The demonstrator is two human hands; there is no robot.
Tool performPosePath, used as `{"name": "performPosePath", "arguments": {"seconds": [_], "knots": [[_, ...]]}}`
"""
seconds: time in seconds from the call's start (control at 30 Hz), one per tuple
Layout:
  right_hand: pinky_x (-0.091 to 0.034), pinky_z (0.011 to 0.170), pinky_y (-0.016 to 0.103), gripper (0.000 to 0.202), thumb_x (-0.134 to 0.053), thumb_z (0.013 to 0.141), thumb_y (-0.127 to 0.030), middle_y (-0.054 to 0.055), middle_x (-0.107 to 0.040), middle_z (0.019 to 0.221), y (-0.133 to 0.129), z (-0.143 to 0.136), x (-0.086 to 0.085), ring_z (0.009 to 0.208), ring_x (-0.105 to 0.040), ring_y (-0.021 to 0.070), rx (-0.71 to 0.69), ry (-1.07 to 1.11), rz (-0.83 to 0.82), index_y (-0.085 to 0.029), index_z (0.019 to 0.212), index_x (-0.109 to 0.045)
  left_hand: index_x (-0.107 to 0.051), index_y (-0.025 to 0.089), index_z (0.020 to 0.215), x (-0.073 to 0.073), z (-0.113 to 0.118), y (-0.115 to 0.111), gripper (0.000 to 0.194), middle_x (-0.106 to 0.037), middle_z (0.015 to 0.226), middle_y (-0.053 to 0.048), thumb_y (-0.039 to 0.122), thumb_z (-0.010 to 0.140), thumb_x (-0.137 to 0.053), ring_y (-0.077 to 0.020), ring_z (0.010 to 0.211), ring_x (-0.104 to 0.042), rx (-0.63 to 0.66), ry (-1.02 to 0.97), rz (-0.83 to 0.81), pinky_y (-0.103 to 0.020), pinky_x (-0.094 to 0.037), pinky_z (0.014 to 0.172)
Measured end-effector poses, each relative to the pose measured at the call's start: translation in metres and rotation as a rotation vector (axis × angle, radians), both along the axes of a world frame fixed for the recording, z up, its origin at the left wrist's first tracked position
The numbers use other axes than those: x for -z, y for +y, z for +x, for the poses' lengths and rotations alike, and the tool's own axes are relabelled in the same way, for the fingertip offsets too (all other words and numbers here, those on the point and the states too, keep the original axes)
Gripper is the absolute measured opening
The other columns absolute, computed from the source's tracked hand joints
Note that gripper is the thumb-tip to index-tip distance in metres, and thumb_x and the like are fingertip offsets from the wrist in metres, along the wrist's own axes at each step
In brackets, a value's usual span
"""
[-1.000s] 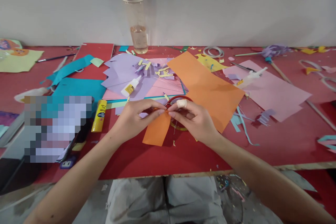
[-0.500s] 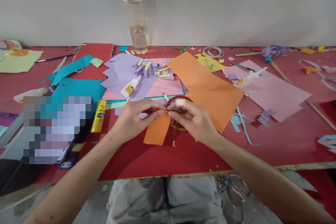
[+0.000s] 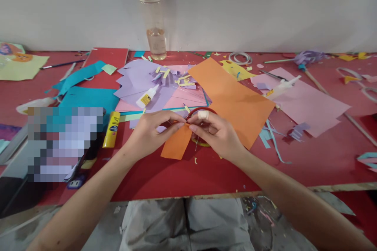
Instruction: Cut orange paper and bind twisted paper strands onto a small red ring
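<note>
Between my two hands hangs a small orange paper strip point(image 3: 176, 144), its top edge pinched by both thumbs and fingertips. My left hand point(image 3: 157, 127) is closed on its upper left part. My right hand point(image 3: 216, 127), with a white bandage point(image 3: 203, 115) round one finger, pinches the same top edge close beside the left fingertips. Behind the right fingers shows part of a red and yellow ring-shaped thing point(image 3: 203, 144), mostly hidden. A large orange sheet point(image 3: 235, 102) lies just beyond my right hand. Left of my left hand is a yellow glue stick point(image 3: 111, 130).
A small glue bottle point(image 3: 147, 96) lies on purple paper point(image 3: 132, 74). A clear water bottle point(image 3: 156, 39) stands by the wall. Pink sheets point(image 3: 306, 102), paper scraps and another glue bottle point(image 3: 284, 86) lie to the right. Blue paper point(image 3: 88, 100) and a blurred-out object point(image 3: 64, 145) are left.
My hands keep their pinch on the orange strip in nearly the same place. The strip's lower end has lifted very slightly, and the whole view has shifted a little.
</note>
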State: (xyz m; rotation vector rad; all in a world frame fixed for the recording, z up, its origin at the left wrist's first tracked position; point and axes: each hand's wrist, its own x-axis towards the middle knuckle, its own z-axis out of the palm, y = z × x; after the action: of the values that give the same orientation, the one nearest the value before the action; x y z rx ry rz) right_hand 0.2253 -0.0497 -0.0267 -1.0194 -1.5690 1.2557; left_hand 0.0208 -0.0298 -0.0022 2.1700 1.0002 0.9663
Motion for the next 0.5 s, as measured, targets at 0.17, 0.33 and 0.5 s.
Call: {"name": "performPosePath", "arguments": {"seconds": [0.17, 0.33, 0.5], "knots": [[-0.059, 0.072, 0.021, 0.01, -0.061, 0.092, -0.028, 0.0, -0.065, 0.091, 0.0004, 0.0005, 0.0012, 0.083, -0.066, 0.0107, -0.023, 0.023, -0.009, -0.023, 0.101, -0.064, -0.07, 0.017, 0.092, 0.001, -0.0004, -0.0001, 0.007, -0.075, 0.088, 0.0, 0.019, 0.09, -0.063, -0.0075, 0.076, -0.067, -0.006, 0.005, 0.017, -0.014, -0.05, 0.069], [-0.058, 0.075, 0.021, 0.01, -0.062, 0.092, -0.028, 0.0, -0.066, 0.093, 0.0008, 0.0011, 0.0023, 0.085, -0.066, 0.0105, -0.002, -0.007, 0.01, -0.023, 0.101, -0.065, -0.07, 0.017, 0.092, 0.002, 0.0, 0.0002, 0.007, -0.074, 0.088, 0.001, 0.019, 0.09, -0.064, -0.007, 0.076, -0.066, -0.001, 0.006, 0.01, -0.014, -0.049, 0.069], [-0.058, 0.076, 0.02, 0.01, -0.062, 0.092, -0.026, 0.0, -0.066, 0.093, 0.0009, 0.0014, 0.0019, 0.086, -0.066, 0.0105, 0.009, -0.033, 0.053, -0.023, 0.1, -0.065, -0.07, 0.018, 0.092, 0.0024, 0.0003, 0.0008, 0.007, -0.074, 0.088, 0.001, 0.02, 0.09, -0.063, -0.0067, 0.075, -0.066, -0.001, 0.017, -0.005, -0.014, -0.049, 0.069]]}}
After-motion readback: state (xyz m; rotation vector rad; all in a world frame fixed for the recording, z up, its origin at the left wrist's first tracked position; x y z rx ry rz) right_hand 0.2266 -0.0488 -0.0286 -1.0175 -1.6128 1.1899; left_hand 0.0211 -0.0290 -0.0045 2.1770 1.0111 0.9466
